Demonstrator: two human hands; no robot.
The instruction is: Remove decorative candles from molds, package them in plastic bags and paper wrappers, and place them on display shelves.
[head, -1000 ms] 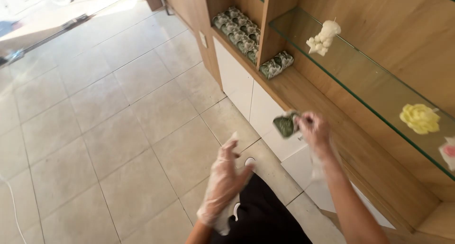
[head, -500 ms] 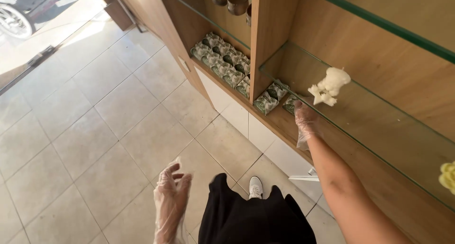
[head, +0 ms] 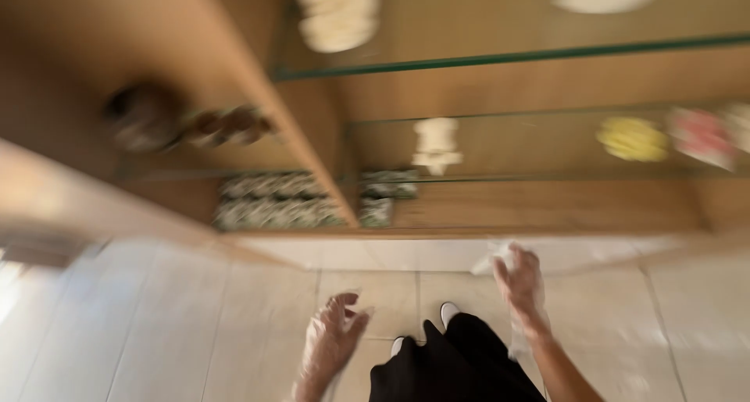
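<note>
Both hands are out in front of the person, low over the pale tiled floor (head: pixel 156 324), and the whole view is smeared with motion. The right hand (head: pixel 519 281), in a thin clear plastic glove, hangs with its fingers loosely spread and nothing in it, just below the front edge of the wooden shelf unit (head: pixel 500 207). The left hand (head: pixel 332 343), gloved the same way, is open too, fingers curled a little, gripping nothing, well apart from the right.

Nearest the right hand, up on the bottom wooden shelf, sit the green patterned packs (head: pixel 273 200), laid in two rows to the left of an upright wooden divider (head: pixel 308 136), with a few more green packs (head: pixel 387 191) just to the right of it. Neither hand touches them.

Above those, on a glass shelf (head: pixel 547 113), stands a white sculpted candle (head: pixel 436 144), and farther right a yellow flower-shaped candle (head: pixel 633 138) and a pink and white one (head: pixel 703 135). A higher glass shelf (head: pixel 508 57) carries pale blurred shapes that I cannot make out. Left of the divider sit dark brown round cups (head: pixel 187 125), too blurred to tell more.

Below the hands, black clothing (head: pixel 445 367) and the toes of white shoes (head: pixel 448 312) show against the tiles.
</note>
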